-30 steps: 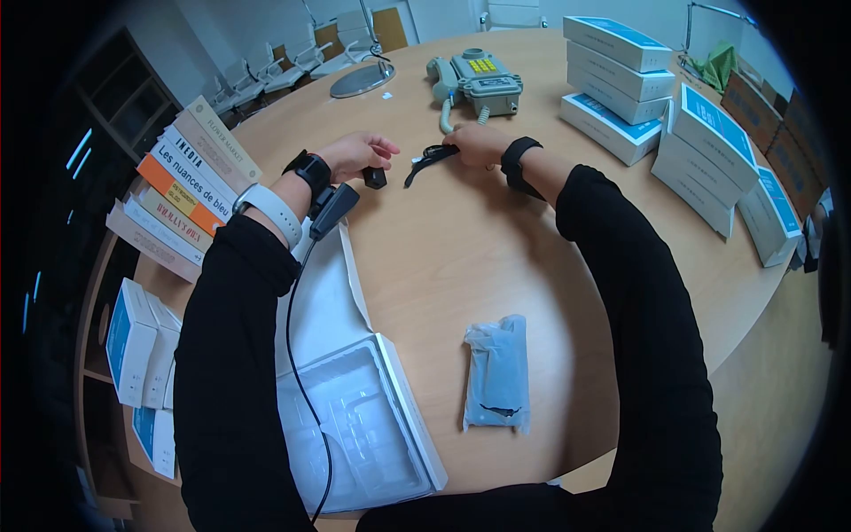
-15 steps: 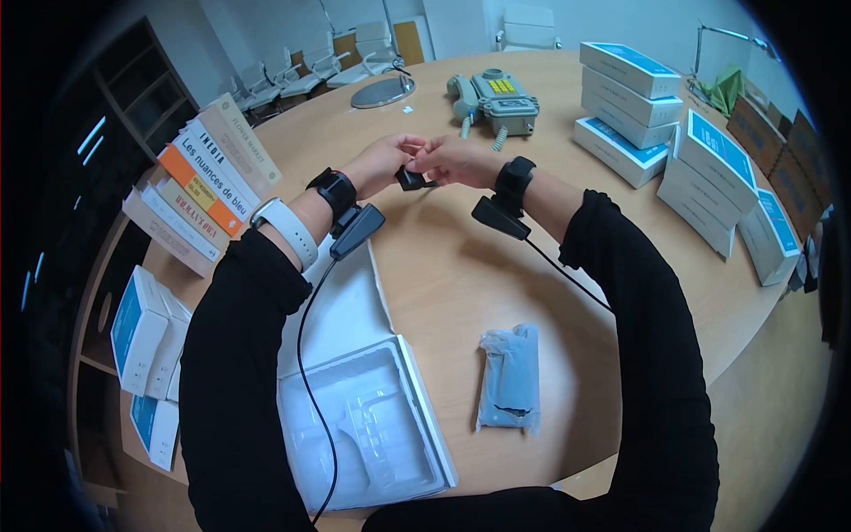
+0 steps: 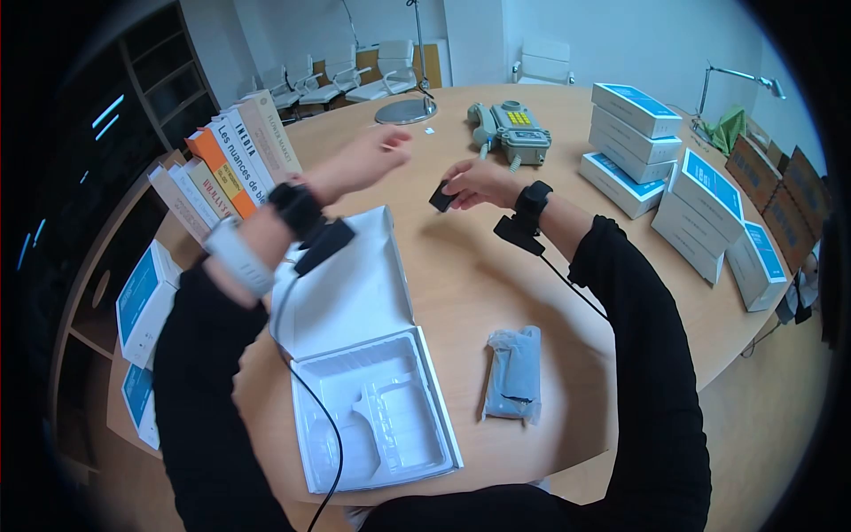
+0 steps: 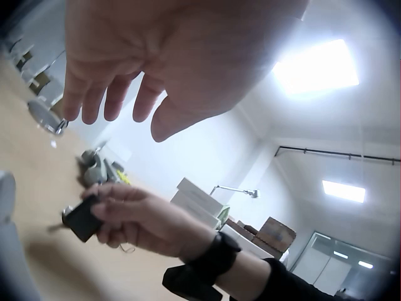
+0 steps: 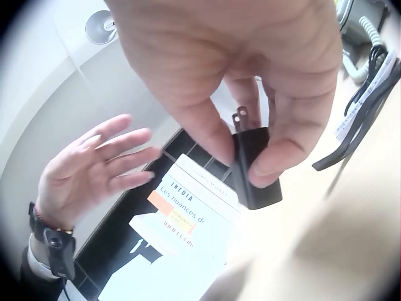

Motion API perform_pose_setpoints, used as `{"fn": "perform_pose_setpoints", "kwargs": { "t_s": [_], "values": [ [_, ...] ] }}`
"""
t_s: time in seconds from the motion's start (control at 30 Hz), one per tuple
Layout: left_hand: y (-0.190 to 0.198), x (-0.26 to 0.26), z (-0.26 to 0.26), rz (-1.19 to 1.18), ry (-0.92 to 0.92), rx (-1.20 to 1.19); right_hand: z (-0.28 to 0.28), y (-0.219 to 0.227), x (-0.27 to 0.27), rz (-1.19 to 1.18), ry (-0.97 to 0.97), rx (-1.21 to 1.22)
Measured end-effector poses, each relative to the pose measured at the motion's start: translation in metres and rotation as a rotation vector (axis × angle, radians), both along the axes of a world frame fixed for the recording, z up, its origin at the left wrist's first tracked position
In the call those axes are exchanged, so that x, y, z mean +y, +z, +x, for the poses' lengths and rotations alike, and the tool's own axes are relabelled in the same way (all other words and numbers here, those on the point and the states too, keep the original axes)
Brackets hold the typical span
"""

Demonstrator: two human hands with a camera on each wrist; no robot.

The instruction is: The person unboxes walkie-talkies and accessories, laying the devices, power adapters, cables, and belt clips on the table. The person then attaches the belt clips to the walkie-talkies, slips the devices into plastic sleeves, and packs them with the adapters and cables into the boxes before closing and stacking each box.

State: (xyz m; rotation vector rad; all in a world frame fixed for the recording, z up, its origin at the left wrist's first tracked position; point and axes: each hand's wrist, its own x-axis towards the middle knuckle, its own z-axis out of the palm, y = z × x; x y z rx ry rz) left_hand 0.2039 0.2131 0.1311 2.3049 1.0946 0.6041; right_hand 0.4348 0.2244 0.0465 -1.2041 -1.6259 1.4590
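Observation:
A small black power adapter [image 3: 441, 197] [image 5: 254, 169] with two metal prongs is pinched in my right hand [image 3: 483, 183] between thumb and fingers, above the table. My left hand [image 3: 368, 160] is raised to its left and holds nothing; its fingers are spread in the left wrist view [image 4: 163, 69]. A black cable [image 5: 363, 116] with a white label lies on the table in the right wrist view. Nearer the body, an open white box [image 3: 439, 403] shows a bare moulded tray, and a grey item in translucent wrap [image 3: 514, 377] lies to its right.
Books [image 3: 235, 164] stand at the left above more white boxes [image 3: 146, 301]. A grey-green telephone [image 3: 523, 137] and a lamp base [image 3: 406, 111] sit toward the back. White boxes [image 3: 634, 124] are stacked on the right, with cardboard [image 3: 789, 213] beyond them.
The adapter has passed from my left hand into my right. The hands met, then parted: the left moved away leftward, the right moved slightly rightward. The cable has left the right hand.

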Motion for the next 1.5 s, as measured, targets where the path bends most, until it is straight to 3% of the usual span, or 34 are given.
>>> {"fn": "perform_pose_setpoints", "kwargs": {
  "t_s": [0.1,0.17,0.2,0.27,0.3,0.37,0.5,0.57,0.7,0.77,0.8,0.87,0.9,1.1,1.2,1.33,1.5],
  "values": [
    [0.034,-0.05,-0.066,0.254,0.045,0.067,0.003,-0.011,0.01,-0.061,-0.136,0.096],
    [0.031,-0.079,-0.115,0.392,0.178,0.113,-0.002,-0.015,0.014,-0.087,-0.32,0.105],
    [0.022,-0.091,-0.14,0.443,0.257,0.137,-0.004,-0.02,0.021,-0.082,-0.319,0.111],
    [-0.004,-0.109,-0.178,0.293,0.363,-0.046,-0.007,-0.035,0.04,-0.03,-0.299,0.195],
    [-0.026,-0.102,-0.209,0.322,0.373,0.002,-0.011,-0.038,0.046,-0.036,-0.306,0.216],
    [-0.055,-0.11,-0.235,0.164,0.435,-0.099,-0.022,-0.042,0.055,-0.04,-0.342,0.2],
    [-0.093,-0.12,-0.233,-0.031,0.547,-0.217,-0.053,-0.045,0.062,-0.114,-0.487,0.243],
    [-0.105,-0.12,-0.222,-0.135,0.514,-0.222,-0.059,-0.047,0.068,-0.138,-0.555,0.228],
    [-0.131,-0.113,-0.213,-0.081,0.409,-0.234,-0.061,-0.056,0.078,-0.107,-0.589,0.144],
    [-0.134,-0.114,-0.215,-0.046,0.393,-0.176,-0.042,-0.081,0.111,0.393,-0.169,-0.904],
    [-0.135,-0.115,-0.216,-0.007,0.377,-0.103,-0.05,-0.069,0.097,0.392,-0.16,-0.917],
    [-0.136,-0.116,-0.219,-0.014,0.399,-0.146,-0.061,-0.051,0.073,0.33,-0.38,-0.981],
    [-0.136,-0.117,-0.219,-0.018,0.415,-0.176,-0.06,-0.057,0.072,0.52,-0.386,-1.065],
    [-0.131,-0.123,-0.217,0.028,0.383,-0.121,-0.067,-0.039,0.055,0.589,-0.163,-1.224],
    [-0.129,-0.126,-0.218,0.035,0.376,-0.097,-0.065,-0.056,0.074,0.604,-0.17,-1.226],
    [-0.127,-0.128,-0.22,0.021,0.372,-0.085,-0.059,-0.064,0.095,0.784,-0.017,-1.122],
    [-0.134,-0.125,-0.227,0.054,0.365,-0.079,-0.066,-0.063,0.101,0.751,-0.031,-1.193]
  ]
}}
